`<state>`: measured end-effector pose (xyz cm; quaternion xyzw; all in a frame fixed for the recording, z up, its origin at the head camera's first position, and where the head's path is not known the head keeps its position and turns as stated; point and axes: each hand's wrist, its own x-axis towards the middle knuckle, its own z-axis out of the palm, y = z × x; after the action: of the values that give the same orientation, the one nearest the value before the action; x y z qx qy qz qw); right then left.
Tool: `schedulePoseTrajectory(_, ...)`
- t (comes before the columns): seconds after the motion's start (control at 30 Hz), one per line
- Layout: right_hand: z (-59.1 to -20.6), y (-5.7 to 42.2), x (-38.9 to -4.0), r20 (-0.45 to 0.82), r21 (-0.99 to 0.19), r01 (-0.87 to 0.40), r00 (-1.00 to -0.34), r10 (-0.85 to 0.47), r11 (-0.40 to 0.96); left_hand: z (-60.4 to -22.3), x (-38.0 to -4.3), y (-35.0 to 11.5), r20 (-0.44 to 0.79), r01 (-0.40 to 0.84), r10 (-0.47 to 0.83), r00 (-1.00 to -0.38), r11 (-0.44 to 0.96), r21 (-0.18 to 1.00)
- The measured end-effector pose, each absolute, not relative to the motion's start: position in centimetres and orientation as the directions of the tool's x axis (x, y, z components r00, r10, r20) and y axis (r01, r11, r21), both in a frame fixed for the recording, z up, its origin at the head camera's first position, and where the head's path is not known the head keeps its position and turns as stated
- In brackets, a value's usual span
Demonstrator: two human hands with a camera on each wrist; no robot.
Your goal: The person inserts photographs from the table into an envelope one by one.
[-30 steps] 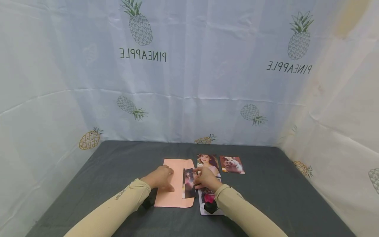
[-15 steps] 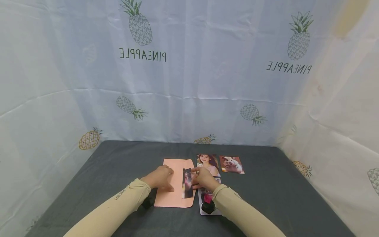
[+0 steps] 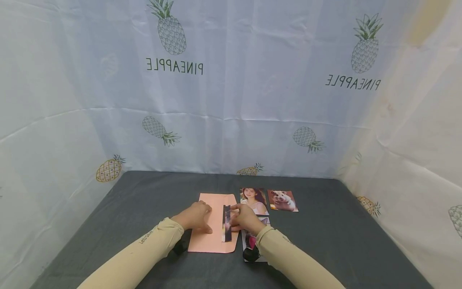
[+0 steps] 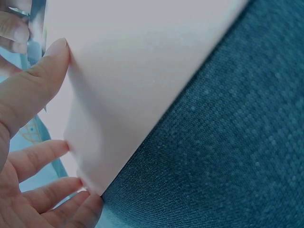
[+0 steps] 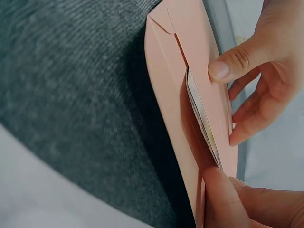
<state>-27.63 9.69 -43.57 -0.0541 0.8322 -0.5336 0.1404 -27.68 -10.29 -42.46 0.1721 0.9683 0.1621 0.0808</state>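
A pink envelope (image 3: 213, 244) lies on the dark cloth, its flap side toward the right. My left hand (image 3: 195, 216) rests on its left part, thumb and fingers spread; in the left wrist view the thumb (image 4: 47, 78) touches the face and the other fingertips meet the edge. A photo print (image 3: 226, 224) sticks out of the envelope's opening as a narrow dark strip. At the strip's right edge, my right hand (image 3: 247, 218) pinches the print between thumb and finger. In the right wrist view the print (image 5: 202, 116) stands partly inside the slot; its inner part is hidden.
Right of the envelope lie a portrait photo (image 3: 252, 200) and a hamster photo (image 3: 283, 200). Another photo (image 3: 249, 237) lies partly hidden under my right wrist. A pineapple-print curtain (image 3: 231, 144) hangs behind the table.
The right hand has moved left, and the photo print has slid farther into the envelope, so a narrower strip shows. My left hand has stayed in place.
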Motion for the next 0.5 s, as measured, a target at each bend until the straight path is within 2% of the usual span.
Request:
schedulePoseTrajectory(0.33,-43.67,9.38,-27.34,-0.205,-0.919,0.104,-0.950,-0.235,0.381,-42.37,-27.68,-10.36,-0.093,0.314,0.364,-0.927,0.886,0.340)
schedulePoseTrajectory(0.5,-43.43,9.19,-27.11,-0.205,-0.910,0.094,-0.949,-0.240,0.404,-42.42,-27.67,-10.38,-0.090,0.317,0.366,-0.926,0.885,0.341)
